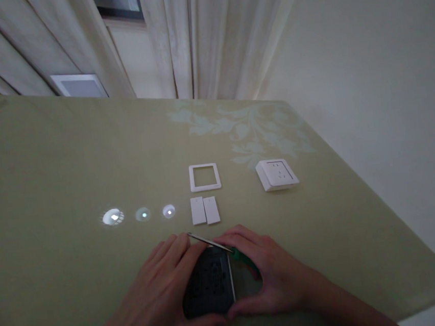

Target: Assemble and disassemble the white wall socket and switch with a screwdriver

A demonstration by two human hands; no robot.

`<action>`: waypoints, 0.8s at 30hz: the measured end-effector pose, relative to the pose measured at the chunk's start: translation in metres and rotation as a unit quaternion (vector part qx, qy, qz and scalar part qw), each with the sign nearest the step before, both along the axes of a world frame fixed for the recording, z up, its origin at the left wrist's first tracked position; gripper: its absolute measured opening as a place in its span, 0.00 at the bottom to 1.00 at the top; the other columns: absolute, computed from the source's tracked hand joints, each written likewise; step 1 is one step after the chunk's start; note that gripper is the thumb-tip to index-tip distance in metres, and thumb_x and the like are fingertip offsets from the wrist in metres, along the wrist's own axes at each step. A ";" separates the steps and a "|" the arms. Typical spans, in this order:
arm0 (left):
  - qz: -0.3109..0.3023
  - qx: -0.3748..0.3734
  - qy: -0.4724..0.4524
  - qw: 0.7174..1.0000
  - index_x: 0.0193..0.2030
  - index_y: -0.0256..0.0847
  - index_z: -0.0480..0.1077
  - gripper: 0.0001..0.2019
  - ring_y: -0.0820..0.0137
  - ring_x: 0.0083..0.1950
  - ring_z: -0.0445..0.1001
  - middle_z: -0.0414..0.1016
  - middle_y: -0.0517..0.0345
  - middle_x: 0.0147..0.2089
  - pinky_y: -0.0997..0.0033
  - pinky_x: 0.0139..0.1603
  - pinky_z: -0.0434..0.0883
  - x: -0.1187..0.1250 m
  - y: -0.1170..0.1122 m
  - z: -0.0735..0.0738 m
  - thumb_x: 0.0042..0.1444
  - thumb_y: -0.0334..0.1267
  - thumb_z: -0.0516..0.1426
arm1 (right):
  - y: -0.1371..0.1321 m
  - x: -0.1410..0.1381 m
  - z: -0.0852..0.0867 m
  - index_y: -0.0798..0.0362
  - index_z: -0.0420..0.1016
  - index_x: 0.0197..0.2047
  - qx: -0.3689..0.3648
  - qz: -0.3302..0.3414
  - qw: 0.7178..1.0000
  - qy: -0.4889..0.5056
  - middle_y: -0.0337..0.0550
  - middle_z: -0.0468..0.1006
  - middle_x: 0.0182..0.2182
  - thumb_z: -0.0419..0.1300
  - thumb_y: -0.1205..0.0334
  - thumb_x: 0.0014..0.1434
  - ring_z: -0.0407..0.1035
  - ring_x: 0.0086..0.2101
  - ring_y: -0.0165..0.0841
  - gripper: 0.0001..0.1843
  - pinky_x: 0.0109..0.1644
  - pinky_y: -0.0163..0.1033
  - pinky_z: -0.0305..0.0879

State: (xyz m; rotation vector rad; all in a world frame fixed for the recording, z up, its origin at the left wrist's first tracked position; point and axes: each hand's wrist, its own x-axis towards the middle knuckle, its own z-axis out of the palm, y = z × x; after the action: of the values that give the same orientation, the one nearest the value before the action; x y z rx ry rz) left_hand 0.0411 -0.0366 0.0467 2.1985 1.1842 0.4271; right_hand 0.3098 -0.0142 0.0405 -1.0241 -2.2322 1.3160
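Note:
A dark square switch body [209, 281] with a white edge lies near the table's front edge, held between both hands. My left hand [156, 292] cups its left side, fingers curled over the top corner. My right hand [266, 271] grips its right side and also holds a green-handled screwdriver [213, 243], whose thin metal shaft runs left across the top of the switch body. Just beyond lie two white rocker covers [204, 210] side by side and a white square frame [204, 177].
A complete white wall socket [277, 174] sits on the green table [68, 172] to the right of the frame. Three bright light reflections show on the tabletop at left. Curtains hang behind the table; its right edge drops off near a pale wall.

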 end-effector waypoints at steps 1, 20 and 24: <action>0.002 0.008 -0.002 1.000 0.60 0.51 0.73 0.32 0.50 0.51 0.77 0.78 0.56 0.52 0.49 0.53 0.74 0.000 0.000 -0.001 0.50 0.48 0.76 | 0.000 0.000 0.001 0.47 0.67 0.73 0.000 0.002 1.000 0.003 0.50 0.78 0.62 0.81 0.45 0.50 0.74 0.61 0.46 0.52 0.66 0.49 0.70; -0.004 -0.026 -0.040 0.999 0.68 0.55 0.66 0.39 0.47 0.57 0.77 0.78 0.52 0.59 0.43 0.58 0.76 -0.007 0.000 -0.002 0.54 0.58 0.74 | 0.002 0.003 -0.002 0.46 0.68 0.73 0.004 -0.011 0.999 0.031 0.53 0.77 0.64 0.82 0.42 0.50 0.73 0.62 0.48 0.53 0.68 0.53 0.69; 0.097 -0.110 -0.150 0.978 0.74 0.58 0.57 0.24 0.55 0.55 0.78 0.77 0.54 0.56 0.53 0.53 0.77 -0.031 0.012 0.002 0.75 0.53 0.53 | 0.001 0.004 0.000 0.47 0.73 0.68 0.034 -0.097 0.992 0.068 0.53 0.79 0.60 0.74 0.37 0.61 0.74 0.59 0.46 0.39 0.65 0.52 0.71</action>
State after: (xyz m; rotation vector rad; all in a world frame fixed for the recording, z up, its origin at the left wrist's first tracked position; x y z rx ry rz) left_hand 0.0104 -0.0241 0.0490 1.7653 1.2174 0.6511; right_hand 0.3143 -0.0133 0.0406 -1.0630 -2.0080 1.1801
